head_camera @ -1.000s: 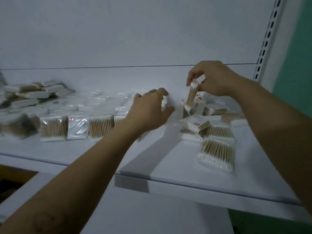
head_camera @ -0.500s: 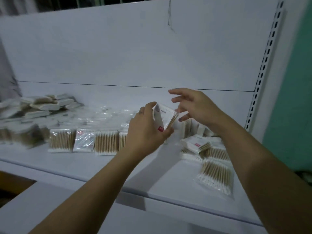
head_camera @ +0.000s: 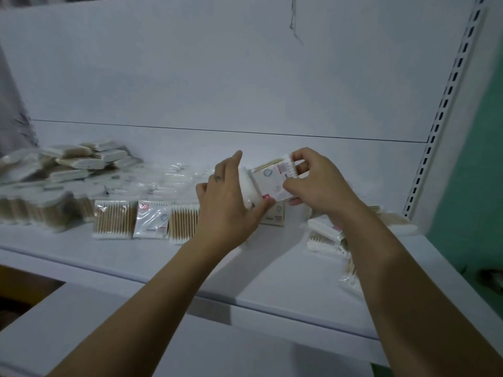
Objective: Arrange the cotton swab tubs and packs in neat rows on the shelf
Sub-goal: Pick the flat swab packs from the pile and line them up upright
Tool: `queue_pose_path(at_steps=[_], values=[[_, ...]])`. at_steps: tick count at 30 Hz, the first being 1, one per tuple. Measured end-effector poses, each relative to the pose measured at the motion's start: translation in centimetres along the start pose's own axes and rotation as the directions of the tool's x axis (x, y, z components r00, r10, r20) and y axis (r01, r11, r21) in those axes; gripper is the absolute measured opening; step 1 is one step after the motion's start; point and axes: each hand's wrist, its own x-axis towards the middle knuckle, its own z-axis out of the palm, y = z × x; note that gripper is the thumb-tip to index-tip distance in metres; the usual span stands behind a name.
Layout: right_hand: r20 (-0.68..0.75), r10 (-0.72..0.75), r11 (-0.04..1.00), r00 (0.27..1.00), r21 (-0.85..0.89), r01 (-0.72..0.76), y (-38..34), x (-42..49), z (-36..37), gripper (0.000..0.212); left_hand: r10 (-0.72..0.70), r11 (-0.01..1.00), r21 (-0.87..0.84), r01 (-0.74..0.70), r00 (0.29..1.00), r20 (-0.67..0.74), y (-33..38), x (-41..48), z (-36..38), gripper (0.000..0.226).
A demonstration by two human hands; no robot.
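Both hands are up over the middle of the shelf (head_camera: 272,270), sharing one held pack (head_camera: 272,183) of cotton swabs. The left hand (head_camera: 226,205) grips its left end with thumb under and fingers curled behind; the right hand (head_camera: 318,183) pinches its right end between thumb and fingertips. The held pack is lifted off the shelf, printed face towards the camera. Its long axis runs left to right and tilts upward on the right, with white swab tips showing at both ends. Whether a second pack sits behind it in the left hand cannot be told

On the shelf, left of the hands, three row packs (head_camera: 114,219) lie flat, side by side and touching, their sticks pointing near to far. The middle one lies printed side up, the other two show bare sticks. A fourth pack (head_camera: 275,216) lies just under the hands, partly hidden, printed side up

At far left one loose left pile (head_camera: 68,170) of many packs lies jumbled and blurred, too many to count. At right, behind the right forearm, a smaller right heap (head_camera: 326,232) of several packs lies at mixed angles, one slipping towards the near edge
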Motion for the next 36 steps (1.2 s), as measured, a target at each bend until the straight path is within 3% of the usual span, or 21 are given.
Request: queue_pose_path(at_steps=[2,4,6,9,13,17,20,23,28,36], values=[[-0.033,0.097,0.984,0.995,0.154,-0.091,0.1,-0.4,0.8,0.024,-0.095,0.973,-0.206,0.106,0.993,0.065,0.1,0.5,-0.8,0.087],[-0.04,0.147,0.972,0.988,0.19,-0.137,0.3,-0.5,1.5,0.025,-0.133,0.931,-0.317,0.184,0.976,0.174,0.2,1.3,-1.4,0.06],[-0.027,0.143,0.98,0.989,0.145,-0.138,0.1,-0.7,1.6,0.031,-0.104,0.922,-0.345,0.175,0.971,0.214,0.0,2.3,-2.0,0.031],[-0.055,0.043,0.994,0.998,-0.095,-0.048,-0.4,-1.1,1.1,0.055,-0.026,0.926,-0.363,0.109,0.974,0.227,-0.2,3.6,-2.6,0.018],[-0.16,-0.131,0.945,0.978,-0.318,0.075,-0.6,-2.0,1.6,0.055,0.076,0.956,-0.293,0.004,0.963,0.26,0.0,4.4,-2.0,0.02],[-0.205,-0.095,0.926,0.974,-0.376,0.011,0.3,-2.5,3.2,0.07,0.156,0.984,-0.124,-0.131,0.962,0.225,-0.6,4.4,-1.4,0.041],[-0.258,-0.11,0.841,0.96,-0.54,-0.049,1.2,-2.4,4.1,0.045,0.206,0.977,0.016,-0.212,0.961,0.187,-2.0,3.7,-1.4,0.045],[-0.293,-0.026,0.816,0.956,-0.558,-0.149,2.3,-2.3,5.0,0.039,0.233,0.965,0.079,-0.25,0.956,0.178,-3.4,2.4,-1.7,0.044],[-0.231,0.16,0.752,0.96,-0.602,-0.27,3.3,-0.4,6.6,0.052,0.297,0.926,0.188,-0.327,0.94,0.17,-5.4,0.8,-1.3,0.042],[-0.29,0.102,0.747,0.951,-0.609,-0.266,4.8,-0.4,8.4,0.042,0.254,0.926,0.269,-0.266,0.964,0.078,-6.2,-1.6,0.6,0.038]])
